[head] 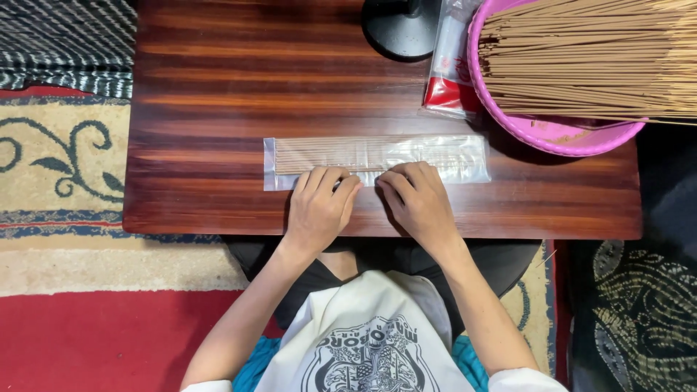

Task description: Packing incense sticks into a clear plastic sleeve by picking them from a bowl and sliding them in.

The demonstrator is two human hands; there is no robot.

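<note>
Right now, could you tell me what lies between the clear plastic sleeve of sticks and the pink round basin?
In the head view, only bare wooden table separates the sleeve from the basin.

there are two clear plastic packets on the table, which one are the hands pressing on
The long clear packet of sticks lying flat across the table's middle, under the fingertips of the left hand and right hand. The red-ended packet beside the pink basin lies untouched.
</note>
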